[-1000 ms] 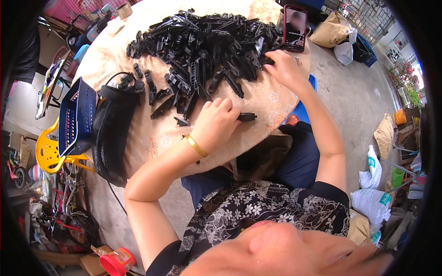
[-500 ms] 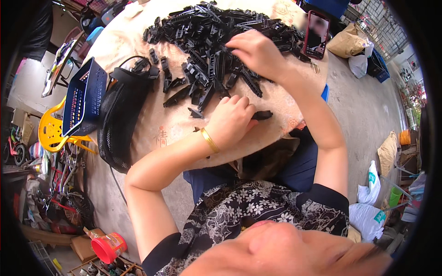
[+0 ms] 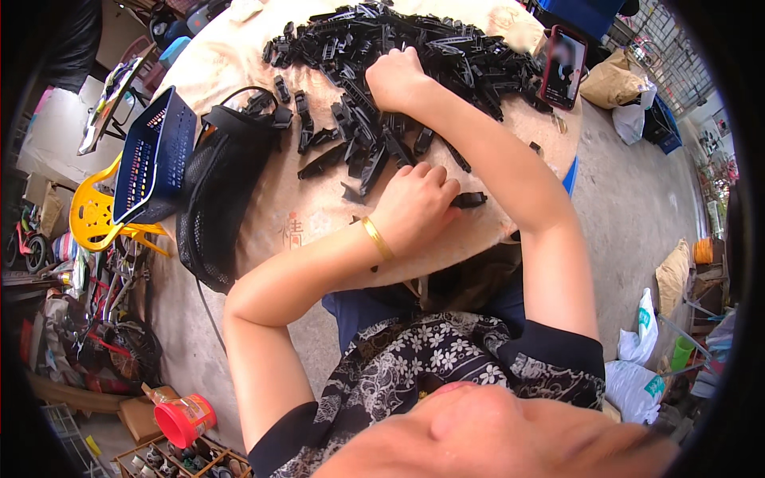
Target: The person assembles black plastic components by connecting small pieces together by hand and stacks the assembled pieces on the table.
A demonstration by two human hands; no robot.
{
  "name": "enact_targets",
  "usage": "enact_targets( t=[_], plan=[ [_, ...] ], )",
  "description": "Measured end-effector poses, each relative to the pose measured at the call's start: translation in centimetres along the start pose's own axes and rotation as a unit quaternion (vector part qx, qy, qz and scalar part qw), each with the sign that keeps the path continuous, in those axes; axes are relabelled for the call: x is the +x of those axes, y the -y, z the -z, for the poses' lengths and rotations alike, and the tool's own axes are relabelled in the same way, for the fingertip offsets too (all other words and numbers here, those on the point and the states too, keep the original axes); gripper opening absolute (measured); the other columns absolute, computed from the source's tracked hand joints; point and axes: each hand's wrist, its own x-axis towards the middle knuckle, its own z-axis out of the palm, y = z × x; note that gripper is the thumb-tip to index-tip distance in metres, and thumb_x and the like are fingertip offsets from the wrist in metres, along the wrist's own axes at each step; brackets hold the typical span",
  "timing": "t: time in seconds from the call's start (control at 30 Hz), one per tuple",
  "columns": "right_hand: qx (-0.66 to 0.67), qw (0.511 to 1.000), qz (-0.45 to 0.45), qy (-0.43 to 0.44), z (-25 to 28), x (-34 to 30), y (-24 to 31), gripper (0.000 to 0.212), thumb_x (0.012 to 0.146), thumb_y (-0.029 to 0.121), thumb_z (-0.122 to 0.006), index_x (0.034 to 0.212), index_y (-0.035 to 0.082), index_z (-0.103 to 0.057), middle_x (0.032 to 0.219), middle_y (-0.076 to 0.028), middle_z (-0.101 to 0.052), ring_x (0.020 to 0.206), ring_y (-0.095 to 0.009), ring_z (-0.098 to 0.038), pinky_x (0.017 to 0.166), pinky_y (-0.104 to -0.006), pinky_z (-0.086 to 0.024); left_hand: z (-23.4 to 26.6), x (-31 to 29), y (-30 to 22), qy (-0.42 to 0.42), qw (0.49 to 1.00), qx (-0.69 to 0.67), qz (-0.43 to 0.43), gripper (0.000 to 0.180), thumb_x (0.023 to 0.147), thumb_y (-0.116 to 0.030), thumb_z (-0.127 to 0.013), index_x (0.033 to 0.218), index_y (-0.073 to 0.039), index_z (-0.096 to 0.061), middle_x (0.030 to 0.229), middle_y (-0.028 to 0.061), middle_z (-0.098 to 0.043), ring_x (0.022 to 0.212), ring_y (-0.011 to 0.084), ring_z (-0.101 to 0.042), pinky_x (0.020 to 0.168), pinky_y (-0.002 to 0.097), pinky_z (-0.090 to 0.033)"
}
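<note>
A large heap of black plastic parts covers the far side of the round table, some long and ribbed. My right hand is over the heap's near middle, its fingers curled and pinched at the tips; whatever they grip is hidden. Nearer the table's front edge, my left hand, with a gold bangle on the wrist, has its fingers bent downward. What lies under them cannot be seen. Just right of it is a single black part. Several loose parts lie between the left hand and the heap.
A black mesh bag-like thing hangs at the table's left edge, beside a blue basket on a yellow chair. A phone stands at the table's far right. White sacks and a red bucket are on the floor.
My right hand has moved left across the heap and its fingers have closed in more. My left hand stays near the table's front edge. The whole view has shifted slightly.
</note>
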Motion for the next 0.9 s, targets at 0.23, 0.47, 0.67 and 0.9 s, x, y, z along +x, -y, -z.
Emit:
enact_targets(
  t=[0.23,0.47,0.67,0.9],
  plan=[
    [0.027,0.998,0.024,-0.055,-0.1,-0.6,-0.9,0.02,0.07,0.019,-0.063,0.086,0.008,-0.072,0.086,-0.014,-0.068,0.086,-0.029,-0.066,0.081,-0.0409,-0.048,-0.2,0.0,0.5,-0.017,1.0,0.003,-0.013,0.024,0.074,-0.025,-0.07,0.088,-0.008,-0.061,0.084,0.0076,-0.057,0.085,0.0254,-0.056,0.075,0.0381,-0.044],
    [0.342,0.924,0.034,-0.17,0.8,-5.7,-6.7,0.032,0.071,0.021,-0.065,0.1,0.01,-0.069,0.087,-0.012,-0.068,0.084,-0.027,-0.066,0.077,-0.036,-0.051,-0.1,0.0,0.5,0.003,1.0,-0.015,-0.01,0.021,0.075,-0.021,-0.068,0.09,-0.008,-0.063,0.086,0.0079,-0.056,0.086,0.0251,-0.056,0.075,0.037,-0.044],
    [0.409,0.881,0.087,-0.22,-2.2,-12.4,-7.0,0.024,0.078,0.008,-0.062,0.102,0.003,-0.065,0.103,-0.015,-0.063,0.094,-0.028,-0.062,0.082,-0.0333,-0.049,-0.2,-0.4,-0.2,-0.009,0.998,-0.057,0.011,0.02,0.076,-0.014,-0.066,0.094,-0.005,-0.062,0.087,0.0101,-0.056,0.089,0.0281,-0.055,0.077,0.039,-0.046],
    [0.505,0.839,0.032,-0.202,-3.4,-17.4,-7.7,0.02,0.083,0.003,-0.057,0.102,0.0,-0.06,0.096,-0.01,-0.063,0.08,-0.018,-0.06,0.073,-0.0285,-0.048,0.7,0.0,0.0,-0.001,0.991,-0.11,0.081,0.027,0.079,-0.015,-0.065,0.104,-0.006,-0.059,0.092,0.0154,-0.061,0.086,0.0341,-0.06,0.074,0.0416,-0.049]
  ],
)
